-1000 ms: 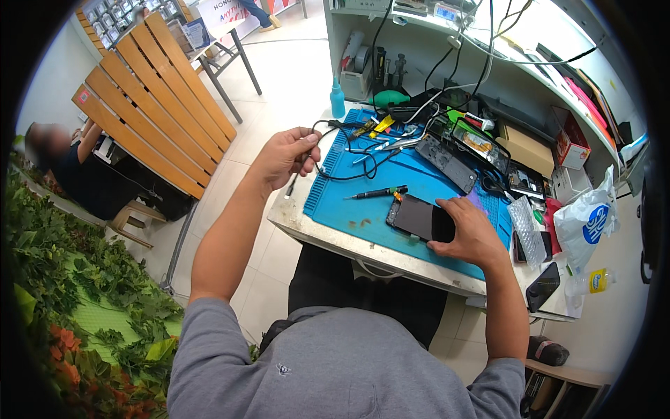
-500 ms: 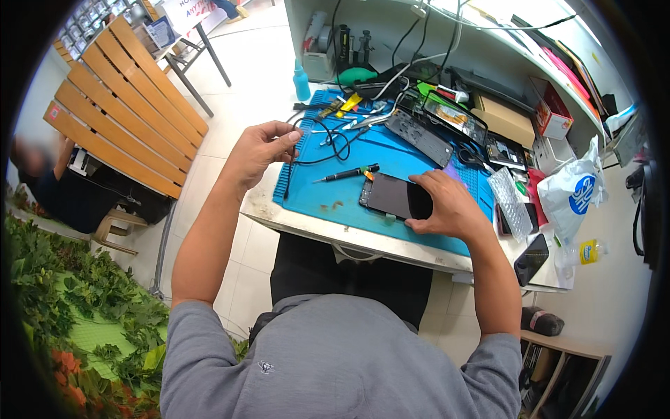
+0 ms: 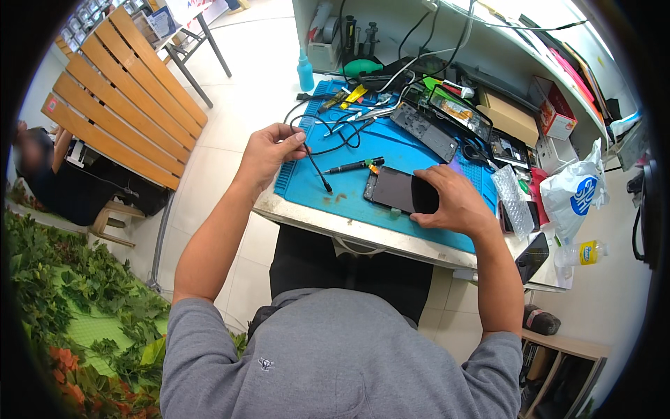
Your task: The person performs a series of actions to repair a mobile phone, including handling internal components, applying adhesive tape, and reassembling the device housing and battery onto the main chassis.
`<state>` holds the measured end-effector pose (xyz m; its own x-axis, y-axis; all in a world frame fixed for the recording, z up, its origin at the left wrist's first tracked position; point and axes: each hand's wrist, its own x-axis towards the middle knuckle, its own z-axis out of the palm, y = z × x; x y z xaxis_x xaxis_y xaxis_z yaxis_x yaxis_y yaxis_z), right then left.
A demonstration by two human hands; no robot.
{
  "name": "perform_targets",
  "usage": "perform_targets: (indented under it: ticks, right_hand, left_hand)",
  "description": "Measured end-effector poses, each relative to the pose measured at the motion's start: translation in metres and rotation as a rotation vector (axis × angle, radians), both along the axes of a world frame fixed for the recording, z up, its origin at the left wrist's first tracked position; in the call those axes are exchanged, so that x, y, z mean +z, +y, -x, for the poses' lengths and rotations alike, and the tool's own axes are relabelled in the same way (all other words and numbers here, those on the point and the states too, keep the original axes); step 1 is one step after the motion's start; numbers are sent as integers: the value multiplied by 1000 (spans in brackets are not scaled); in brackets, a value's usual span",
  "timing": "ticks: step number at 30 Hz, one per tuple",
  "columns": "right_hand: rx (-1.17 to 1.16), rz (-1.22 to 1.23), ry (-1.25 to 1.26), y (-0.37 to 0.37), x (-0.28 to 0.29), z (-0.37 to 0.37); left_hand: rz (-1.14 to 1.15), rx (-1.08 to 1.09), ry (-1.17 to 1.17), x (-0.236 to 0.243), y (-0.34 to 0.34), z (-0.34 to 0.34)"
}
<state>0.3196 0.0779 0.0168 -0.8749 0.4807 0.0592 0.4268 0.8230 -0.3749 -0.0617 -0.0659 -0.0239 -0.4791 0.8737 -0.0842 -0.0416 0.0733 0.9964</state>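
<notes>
One white desk [image 3: 300, 209] under one blue mat [image 3: 307, 190]; pale tile floor [image 3: 241, 122] around, one slatted wooden panel [image 3: 125, 98] and green foliage [image 3: 42, 279] off left, one other person [image 3: 66, 178] seated there. Left hand [image 3: 271, 157]: thumb and forefinger pinched on one black cable [image 3: 317, 167], plug end pointing down at the mat; can't tell if it touches. Right hand [image 3: 453, 199]: curved in a C, thumb and fingers gripping opposite edges of one dark phone [image 3: 398, 190], flat near the mat's front edge. Also on desk: 1 screwdriver [image 3: 352, 166] just behind-left of phone, 1 blue bottle [image 3: 305, 73] at back left, 1 pair of scissors [image 3: 477, 151], 1 white plastic bag [image 3: 565, 192] and 1 yellow-labelled bottle [image 3: 583, 253] far right.
</notes>
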Motion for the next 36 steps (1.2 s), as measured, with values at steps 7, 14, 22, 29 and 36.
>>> perform_targets:
  ticks: [7,14,22,29,36]
  right_hand:
    - [-1,23,-34,0,4,1]
    - [22,-2,-49,3,3,0]
    - [14,-8,-76,1,8,1]
    - [-4,-11,-84,-3,9,1]
    - [3,-21,-59,-3,7,1]
  left_hand:
    - [-258,-22,991,12,-38,-4]
    - [-176,-503,1249,19,-37,-16]
    - [-221,-543,1335,16,-19,-38]
    - [-226,-456,1261,11,1,-63]
    - [-233,-430,1251,4,2,-69]
